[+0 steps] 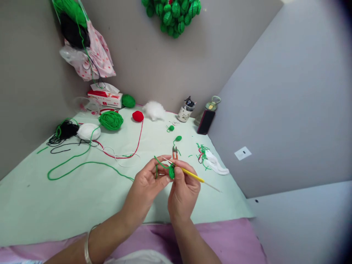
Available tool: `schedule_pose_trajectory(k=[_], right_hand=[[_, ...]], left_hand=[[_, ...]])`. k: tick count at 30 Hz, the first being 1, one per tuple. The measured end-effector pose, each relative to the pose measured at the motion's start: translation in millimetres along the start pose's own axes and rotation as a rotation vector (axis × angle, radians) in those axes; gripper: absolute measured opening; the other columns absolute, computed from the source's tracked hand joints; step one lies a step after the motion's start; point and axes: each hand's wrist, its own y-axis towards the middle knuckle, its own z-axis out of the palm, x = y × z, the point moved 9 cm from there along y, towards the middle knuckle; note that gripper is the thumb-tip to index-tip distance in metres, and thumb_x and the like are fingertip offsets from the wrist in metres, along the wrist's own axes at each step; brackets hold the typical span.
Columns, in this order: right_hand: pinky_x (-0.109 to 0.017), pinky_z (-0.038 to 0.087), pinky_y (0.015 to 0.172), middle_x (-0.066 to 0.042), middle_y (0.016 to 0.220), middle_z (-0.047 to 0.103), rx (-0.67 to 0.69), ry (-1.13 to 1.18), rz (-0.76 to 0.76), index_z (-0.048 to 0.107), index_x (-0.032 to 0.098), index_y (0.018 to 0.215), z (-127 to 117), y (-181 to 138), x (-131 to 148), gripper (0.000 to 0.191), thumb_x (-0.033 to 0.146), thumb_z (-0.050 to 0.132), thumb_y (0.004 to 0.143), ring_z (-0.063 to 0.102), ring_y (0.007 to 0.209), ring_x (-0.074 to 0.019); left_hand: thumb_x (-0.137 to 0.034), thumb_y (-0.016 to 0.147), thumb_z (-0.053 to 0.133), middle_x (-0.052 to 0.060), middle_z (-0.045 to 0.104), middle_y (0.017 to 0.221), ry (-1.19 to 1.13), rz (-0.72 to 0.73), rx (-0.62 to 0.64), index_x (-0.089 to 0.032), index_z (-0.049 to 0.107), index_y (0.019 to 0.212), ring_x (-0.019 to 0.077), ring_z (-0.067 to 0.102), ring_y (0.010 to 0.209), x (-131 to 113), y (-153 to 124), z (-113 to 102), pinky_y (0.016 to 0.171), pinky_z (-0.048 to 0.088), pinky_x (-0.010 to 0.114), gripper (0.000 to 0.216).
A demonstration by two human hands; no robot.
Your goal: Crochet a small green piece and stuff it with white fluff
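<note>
My left hand (147, 185) pinches a small green crocheted piece (171, 171), with green yarn (82, 165) looped over its fingers and trailing left across the table. My right hand (183, 192) grips a yellow-handled crochet hook (192, 176); the metal tip points up-left into the green piece. Both hands are held close together above the pale green table cover (68, 205).
A green yarn ball (111, 120), a red ball (138, 116), white stuffing (154, 110), black yarn (66, 130), small snips (174, 152), a tissue box (105, 97), a jar (185, 112) and a phone (205, 122) lie farther back. Yarn scraps (203, 152) sit at right.
</note>
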Motion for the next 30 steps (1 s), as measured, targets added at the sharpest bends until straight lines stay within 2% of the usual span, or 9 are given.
schedule_pose_trajectory(k=[4, 7, 11, 14, 16, 19, 22, 25, 30], right_hand=[[-0.032, 0.055, 0.077, -0.002, 0.093, 0.077, 0.011, -0.085, -0.165, 0.080, 0.029, 0.096, 3.6, -2.9, 16.5, 0.014, 0.019, 0.070, 0.093, 0.071, 0.090, -0.0174], [-0.032, 0.056, 0.078, -0.002, 0.093, 0.077, 0.048, -0.104, -0.211, 0.080, 0.030, 0.099, 6.9, -3.9, 22.6, 0.018, 0.017, 0.068, 0.094, 0.070, 0.091, -0.0172], [-0.030, 0.056, 0.071, -0.003, 0.093, 0.078, 0.068, -0.019, -0.083, 0.079, 0.028, 0.096, 3.5, 0.4, 11.3, 0.011, 0.022, 0.070, 0.093, 0.070, 0.084, -0.0165], [-0.027, 0.055, 0.067, -0.003, 0.092, 0.079, 0.114, 0.032, 0.018, 0.079, 0.027, 0.095, 3.4, 2.3, 2.5, 0.008, 0.024, 0.073, 0.092, 0.066, 0.073, -0.0128], [-0.026, 0.054, 0.066, -0.002, 0.090, 0.079, 0.137, 0.052, 0.051, 0.080, 0.027, 0.098, 3.0, 2.4, 0.5, 0.009, 0.026, 0.075, 0.091, 0.065, 0.072, -0.0121], [-0.027, 0.055, 0.068, -0.002, 0.091, 0.079, 0.178, 0.043, 0.092, 0.079, 0.029, 0.108, 3.4, 2.7, -1.6, 0.017, 0.028, 0.075, 0.091, 0.067, 0.074, -0.0135], [-0.029, 0.055, 0.076, -0.002, 0.095, 0.077, 0.273, -0.047, 0.052, 0.080, 0.031, 0.106, 8.9, 4.2, 3.1, 0.015, 0.029, 0.071, 0.094, 0.068, 0.084, -0.0148], [-0.030, 0.053, 0.081, -0.001, 0.092, 0.075, 0.336, -0.127, -0.030, 0.081, 0.030, 0.099, 13.6, 5.8, 11.7, 0.014, 0.026, 0.067, 0.096, 0.066, 0.089, -0.0153], [-0.029, 0.050, 0.071, 0.000, 0.089, 0.072, 0.347, -0.041, -0.022, 0.080, 0.030, 0.101, 15.3, 6.0, 13.8, 0.018, 0.024, 0.062, 0.100, 0.062, 0.081, -0.0133]], left_hand=[[-0.027, 0.087, 0.080, 0.002, 0.070, 0.102, -0.031, 0.004, -0.005, -0.025, 0.071, 0.123, 0.0159, 0.062, 0.100, 1.0, -4.3, 0.3, 0.095, 0.050, 0.028, 0.037], [-0.025, 0.082, 0.085, 0.001, 0.069, 0.095, -0.027, -0.007, -0.040, -0.024, 0.071, 0.122, 0.0144, 0.062, 0.092, -1.1, -4.5, -1.8, 0.088, 0.051, 0.026, 0.043], [-0.024, 0.085, 0.081, -0.002, 0.064, 0.083, -0.014, -0.047, -0.069, -0.020, 0.071, 0.120, 0.0093, 0.059, 0.073, -6.7, -2.6, -5.4, 0.069, 0.050, 0.019, 0.036], [-0.026, 0.086, 0.080, -0.003, 0.066, 0.088, -0.030, -0.108, -0.066, -0.020, 0.067, 0.124, 0.0031, 0.050, 0.051, -6.9, -2.8, -7.9, 0.048, 0.040, 0.018, 0.040], [-0.027, 0.087, 0.079, -0.003, 0.066, 0.090, -0.057, -0.146, -0.064, -0.020, 0.064, 0.127, 0.0009, 0.045, 0.044, -5.2, -3.7, -9.3, 0.043, 0.035, 0.018, 0.044], [-0.024, 0.087, 0.078, -0.003, 0.064, 0.083, -0.089, -0.147, -0.069, -0.018, 0.063, 0.130, 0.0053, 0.057, 0.055, -5.8, -4.9, -10.6, 0.052, 0.046, 0.018, 0.046], [-0.023, 0.089, 0.075, -0.003, 0.063, 0.080, -0.072, -0.127, -0.044, -0.017, 0.061, 0.132, 0.0100, 0.064, 0.068, -8.1, -5.6, -8.6, 0.066, 0.053, 0.022, 0.046], [-0.024, 0.090, 0.074, -0.004, 0.063, 0.081, -0.028, -0.113, -0.029, -0.018, 0.058, 0.136, 0.0107, 0.064, 0.067, -10.4, -6.3, -7.8, 0.066, 0.054, 0.024, 0.049], [-0.026, 0.090, 0.074, -0.003, 0.062, 0.081, -0.018, -0.116, -0.032, -0.019, 0.051, 0.144, 0.0118, 0.064, 0.067, -13.0, -6.8, -9.0, 0.067, 0.054, 0.026, 0.059]])
